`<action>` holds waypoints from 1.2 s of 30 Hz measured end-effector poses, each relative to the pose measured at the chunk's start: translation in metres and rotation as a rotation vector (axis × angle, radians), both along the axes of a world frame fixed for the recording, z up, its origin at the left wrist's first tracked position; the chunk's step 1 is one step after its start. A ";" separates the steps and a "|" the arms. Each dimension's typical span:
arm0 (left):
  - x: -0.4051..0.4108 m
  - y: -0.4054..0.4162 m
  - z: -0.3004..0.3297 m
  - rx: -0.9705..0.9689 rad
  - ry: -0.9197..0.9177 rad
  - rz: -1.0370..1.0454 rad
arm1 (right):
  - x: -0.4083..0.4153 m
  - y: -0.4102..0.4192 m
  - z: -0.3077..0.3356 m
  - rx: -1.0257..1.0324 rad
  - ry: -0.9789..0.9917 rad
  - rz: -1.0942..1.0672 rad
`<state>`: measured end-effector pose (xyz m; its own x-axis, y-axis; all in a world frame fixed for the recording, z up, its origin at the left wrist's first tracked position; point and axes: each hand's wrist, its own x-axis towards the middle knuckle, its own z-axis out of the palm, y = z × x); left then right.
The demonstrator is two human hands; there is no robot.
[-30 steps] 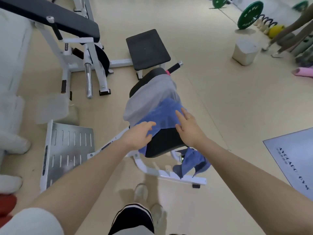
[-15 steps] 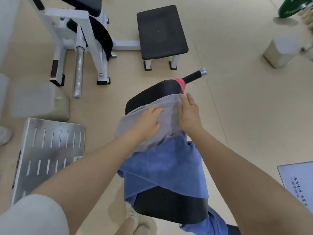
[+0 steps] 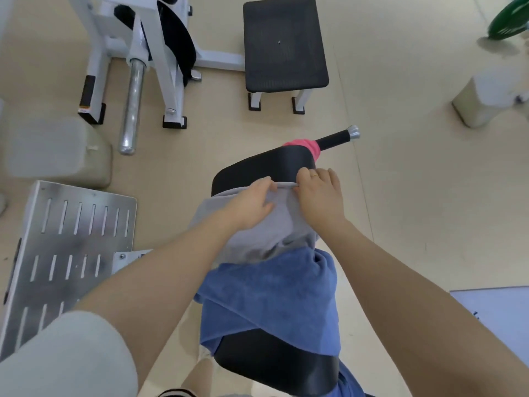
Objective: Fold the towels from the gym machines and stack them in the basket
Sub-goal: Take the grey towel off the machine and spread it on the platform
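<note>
Grey towel [image 3: 257,239]: draped over the black padded seat [image 3: 266,167] at the centre of your view; its far hem runs between your hands at about 12 o'clock.
Left hand [image 3: 252,204]: fingers curled, pinching that hem from the 9 o'clock side.
Right hand [image 3: 320,196]: fingers bent over the same hem at 3 o'clock; whether the thumb grips beneath, you cannot tell.
Blue towel [image 3: 272,299]: at 6 o'clock, its upper edge tucked under the grey one.
Pink cloth [image 3: 306,146]: bunched at 1 o'clock beside the black handle [image 3: 335,138].
Risk, drag: lift the grey towel quickly and you may pull the blue one off onto the floor [image 3: 415,196].
Risk, snag: a forward pull could catch the handle.
Basket: not in view.
</note>
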<state>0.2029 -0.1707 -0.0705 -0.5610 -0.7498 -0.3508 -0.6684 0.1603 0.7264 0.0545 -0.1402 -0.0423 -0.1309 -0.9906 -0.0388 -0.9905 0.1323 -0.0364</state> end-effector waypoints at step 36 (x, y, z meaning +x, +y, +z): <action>0.418 0.736 0.104 0.000 -0.326 1.307 | 0.477 0.525 0.114 1.107 -0.774 1.055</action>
<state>0.6210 0.5652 0.0336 0.6679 -0.6670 -0.3302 -0.4709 -0.7223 0.5064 0.5316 0.3851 0.0719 0.8895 -0.0888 -0.4482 -0.4562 -0.2264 -0.8606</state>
